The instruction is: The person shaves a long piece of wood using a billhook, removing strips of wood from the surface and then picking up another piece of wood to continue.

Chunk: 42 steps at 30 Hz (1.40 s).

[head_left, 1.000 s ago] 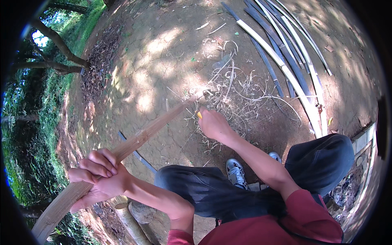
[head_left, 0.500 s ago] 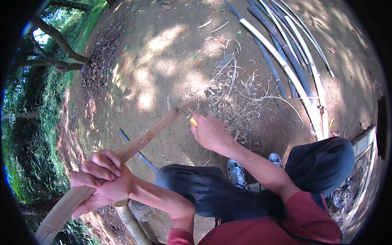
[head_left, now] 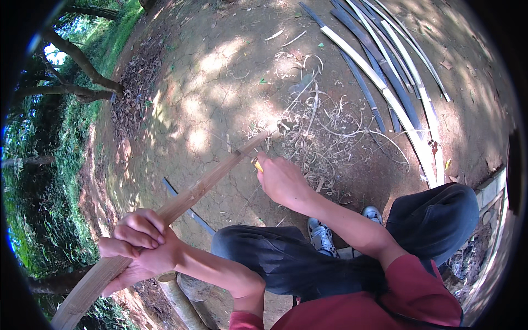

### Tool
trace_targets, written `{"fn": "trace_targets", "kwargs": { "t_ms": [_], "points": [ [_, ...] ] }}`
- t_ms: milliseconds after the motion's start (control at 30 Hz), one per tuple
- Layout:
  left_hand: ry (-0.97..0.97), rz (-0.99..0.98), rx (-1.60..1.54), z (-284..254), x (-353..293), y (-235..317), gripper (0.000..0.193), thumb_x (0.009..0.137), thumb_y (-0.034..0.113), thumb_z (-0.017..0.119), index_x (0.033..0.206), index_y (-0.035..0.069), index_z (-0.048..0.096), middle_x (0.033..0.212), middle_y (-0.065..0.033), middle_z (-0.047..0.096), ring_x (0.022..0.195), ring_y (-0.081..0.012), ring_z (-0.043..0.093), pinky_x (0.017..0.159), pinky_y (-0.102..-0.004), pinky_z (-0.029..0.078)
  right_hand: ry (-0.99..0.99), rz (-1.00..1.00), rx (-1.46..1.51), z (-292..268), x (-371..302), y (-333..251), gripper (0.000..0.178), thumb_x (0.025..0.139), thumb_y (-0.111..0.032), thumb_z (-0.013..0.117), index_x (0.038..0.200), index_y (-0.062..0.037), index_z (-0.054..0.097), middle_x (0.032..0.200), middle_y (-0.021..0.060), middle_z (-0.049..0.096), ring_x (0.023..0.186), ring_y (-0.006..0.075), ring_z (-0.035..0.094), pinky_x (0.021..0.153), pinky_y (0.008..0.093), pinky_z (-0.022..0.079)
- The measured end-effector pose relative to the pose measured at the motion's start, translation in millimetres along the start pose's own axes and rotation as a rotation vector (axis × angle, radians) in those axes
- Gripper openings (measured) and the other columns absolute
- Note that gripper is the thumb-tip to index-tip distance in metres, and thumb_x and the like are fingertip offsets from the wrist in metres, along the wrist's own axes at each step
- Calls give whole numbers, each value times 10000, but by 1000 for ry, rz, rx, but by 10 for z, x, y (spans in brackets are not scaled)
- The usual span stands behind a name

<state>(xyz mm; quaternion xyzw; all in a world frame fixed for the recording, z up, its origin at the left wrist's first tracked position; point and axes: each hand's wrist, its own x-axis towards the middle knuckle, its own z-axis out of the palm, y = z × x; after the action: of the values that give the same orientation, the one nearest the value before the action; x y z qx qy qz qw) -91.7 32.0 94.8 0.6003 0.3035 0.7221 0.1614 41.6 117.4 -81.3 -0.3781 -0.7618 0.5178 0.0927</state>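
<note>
A long pale strip, bamboo or wood (head_left: 203,188), slants from the lower left to the middle. My left hand (head_left: 140,242) is wrapped around its lower part. Further up, my right hand (head_left: 281,181) grips a knife with a yellow handle (head_left: 258,165), most of which my fingers hide. Its thin blade reaches toward the strip near the far end; whether it touches there I cannot tell. Curly pale shavings (head_left: 308,129) lie on the ground beyond my right hand.
Several long dark and pale bamboo strips (head_left: 390,102) lie at the far right. A narrow dark strip (head_left: 190,209) rests near my knee. At the lower left stands a cut log (head_left: 179,297). Branches (head_left: 82,60) and grass border the left side.
My left hand and the long strip have shifted slightly right. My right hand has stayed nearly in place, and its grip on the knife looks the same.
</note>
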Motion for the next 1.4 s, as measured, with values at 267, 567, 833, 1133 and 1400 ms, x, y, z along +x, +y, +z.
{"fn": "trace_targets", "kwargs": {
  "t_ms": [267,567,833,1133,1400],
  "points": [
    [141,-6,56,17,-59,-47,716,809,820,233,618,141,356,424,16,301,332,-86,276,280,-217,253,42,6,-33,159,130,250,261,878,-115,564,1064,64,529,759,261,643,776,419,652,715,497,517],
    [67,14,50,45,-12,30,727,819,811,222,628,128,377,426,6,328,330,-97,306,275,-223,261,88,-41,-96,179,268,369,212,878,-38,475,1033,92,540,756,249,653,754,393,670,670,477,545],
    [92,23,68,37,-7,-6,728,827,805,213,620,130,388,426,11,330,329,-93,310,272,-223,261,42,101,-137,441,523,960,228,886,-100,518,1036,68,552,764,245,657,765,385,674,702,477,538],
    [65,5,32,-2,-20,-7,719,805,829,219,624,140,314,459,12,273,375,-78,232,291,-192,209,36,70,-18,312,233,449,232,856,-97,555,1027,61,550,815,275,646,795,411,655,708,486,527],
    [151,5,157,106,21,10,711,821,810,162,622,148,329,443,27,260,352,-68,238,276,-178,226,-7,362,-160,720,922,1726,267,847,-107,523,1054,36,613,1001,243,657,970,385,640,853,443,518]
  ]
}}
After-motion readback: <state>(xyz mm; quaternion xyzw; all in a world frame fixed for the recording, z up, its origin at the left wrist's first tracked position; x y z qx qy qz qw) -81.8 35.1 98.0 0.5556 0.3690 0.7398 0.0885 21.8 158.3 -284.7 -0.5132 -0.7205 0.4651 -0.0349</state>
